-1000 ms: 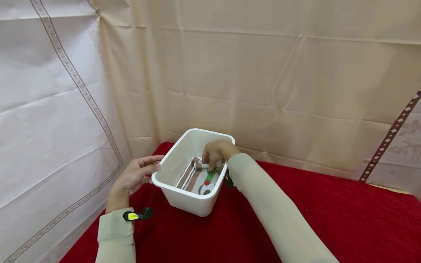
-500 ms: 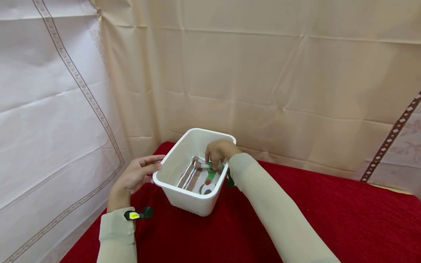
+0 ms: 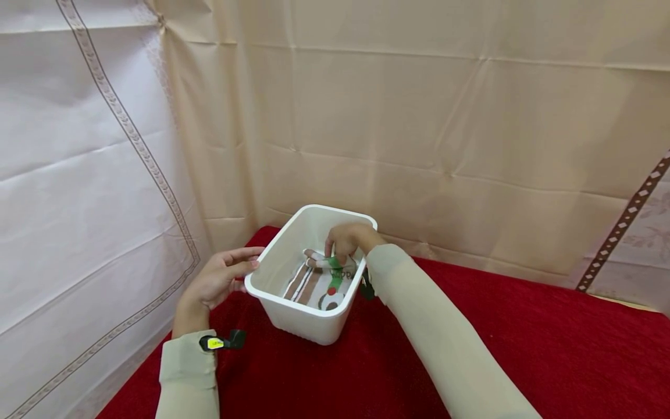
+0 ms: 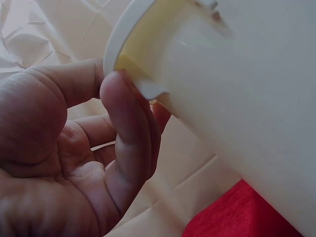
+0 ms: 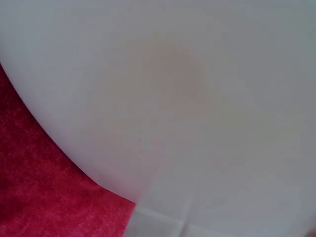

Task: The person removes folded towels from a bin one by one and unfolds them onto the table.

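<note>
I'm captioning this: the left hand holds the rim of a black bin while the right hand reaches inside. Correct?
Only the colour is wrong: the head view shows a white bin. The left hand holds its rim while the right hand reaches inside.

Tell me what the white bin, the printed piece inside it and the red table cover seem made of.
White bin: likely smooth, rigid plastic, judging by its moulded rim. Printed piece: probably soft, matte cloth, from its rounded folds. Red table cover: apparently velvet-like cloth, given its visibly fuzzy pile.
</note>
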### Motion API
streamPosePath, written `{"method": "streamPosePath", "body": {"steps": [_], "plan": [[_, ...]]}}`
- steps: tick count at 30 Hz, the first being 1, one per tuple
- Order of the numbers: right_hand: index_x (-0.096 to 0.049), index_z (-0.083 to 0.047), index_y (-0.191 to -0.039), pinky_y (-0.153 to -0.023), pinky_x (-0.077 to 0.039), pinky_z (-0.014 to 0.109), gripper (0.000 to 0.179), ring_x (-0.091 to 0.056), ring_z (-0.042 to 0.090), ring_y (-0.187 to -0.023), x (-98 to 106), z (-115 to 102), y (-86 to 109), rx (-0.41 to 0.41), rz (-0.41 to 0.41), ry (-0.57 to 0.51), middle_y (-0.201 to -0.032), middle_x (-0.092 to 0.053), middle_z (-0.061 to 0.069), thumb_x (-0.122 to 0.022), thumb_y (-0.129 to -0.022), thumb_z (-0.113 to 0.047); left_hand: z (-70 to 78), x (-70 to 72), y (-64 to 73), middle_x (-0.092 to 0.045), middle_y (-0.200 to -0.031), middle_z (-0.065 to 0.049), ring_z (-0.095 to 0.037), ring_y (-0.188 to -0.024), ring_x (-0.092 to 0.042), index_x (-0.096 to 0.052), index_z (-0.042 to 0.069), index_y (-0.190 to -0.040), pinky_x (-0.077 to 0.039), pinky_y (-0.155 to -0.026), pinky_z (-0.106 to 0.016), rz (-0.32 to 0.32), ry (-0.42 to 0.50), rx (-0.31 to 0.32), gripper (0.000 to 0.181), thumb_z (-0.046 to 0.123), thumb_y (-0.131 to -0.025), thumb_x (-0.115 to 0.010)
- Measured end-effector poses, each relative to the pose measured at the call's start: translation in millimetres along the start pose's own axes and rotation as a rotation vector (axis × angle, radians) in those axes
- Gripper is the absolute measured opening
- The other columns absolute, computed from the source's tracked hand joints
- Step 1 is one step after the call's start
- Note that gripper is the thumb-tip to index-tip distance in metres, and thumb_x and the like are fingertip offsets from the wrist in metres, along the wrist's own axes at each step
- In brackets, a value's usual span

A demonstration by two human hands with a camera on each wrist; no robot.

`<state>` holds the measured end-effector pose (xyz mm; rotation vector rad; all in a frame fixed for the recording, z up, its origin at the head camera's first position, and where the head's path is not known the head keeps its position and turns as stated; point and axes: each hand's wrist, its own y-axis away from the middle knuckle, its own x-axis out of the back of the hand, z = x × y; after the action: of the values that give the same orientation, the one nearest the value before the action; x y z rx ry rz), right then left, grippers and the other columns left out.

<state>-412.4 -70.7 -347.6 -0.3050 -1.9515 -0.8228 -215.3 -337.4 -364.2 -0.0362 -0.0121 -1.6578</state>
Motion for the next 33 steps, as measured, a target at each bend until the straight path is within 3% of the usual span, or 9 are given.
{"method": "streamPosePath", "body": {"steps": [6, 11, 17, 33], "plan": [[-0.073, -0.011, -0.116, -0.072, -0.049, 0.026, 0.031, -0.055, 0.013, -0.090, 2.1, 2.1, -0.6, 0.064, -0.011, -0.146, -0.109, -0.066, 0.002, -0.069, -0.087, 0.000, -0.9, 0.7, -0.3, -0.072, -0.104, -0.004, -0.013, -0.075, -0.067, -0.047, -0.013, -0.144, -0.058, -0.058, -0.025, -0.005, 0.001, -0.005, 0.051, 0.006, -0.099, -0.064], [-0.074, -0.010, -0.109, -0.078, -0.057, 0.040, 0.023, -0.059, 0.013, -0.083, 2.1, 3.5, 1.2, 0.055, -0.004, -0.279, -0.101, -0.067, 0.001, -0.067, -0.089, -0.001, -1.9, 1.3, -0.4, -0.071, -0.104, -0.003, -0.012, -0.075, -0.066, -0.047, -0.012, -0.143, -0.057, -0.058, -0.024, -0.006, -0.004, -0.008, 0.050, 0.006, -0.100, -0.064], [-0.067, -0.007, -0.108, -0.083, -0.061, 0.052, 0.016, -0.066, 0.020, -0.086, 2.5, 2.2, 3.1, 0.006, -0.018, -0.431, -0.104, -0.063, 0.009, -0.064, -0.094, -0.002, -3.1, 1.3, -0.6, -0.071, -0.107, -0.003, -0.013, -0.076, -0.066, -0.047, -0.012, -0.143, -0.057, -0.058, -0.025, -0.008, -0.011, -0.013, 0.050, 0.005, -0.099, -0.063], [-0.063, -0.002, -0.117, -0.070, -0.056, 0.035, 0.018, -0.062, 0.017, -0.084, 6.5, 3.5, 4.1, 0.123, 0.052, -0.700, -0.100, -0.063, 0.004, -0.057, -0.100, -0.003, -5.2, 3.9, -1.8, -0.071, -0.106, -0.003, -0.012, -0.075, -0.066, -0.047, -0.012, -0.144, -0.057, -0.059, -0.023, -0.018, 0.009, -0.017, 0.050, 0.005, -0.100, -0.063]]}}
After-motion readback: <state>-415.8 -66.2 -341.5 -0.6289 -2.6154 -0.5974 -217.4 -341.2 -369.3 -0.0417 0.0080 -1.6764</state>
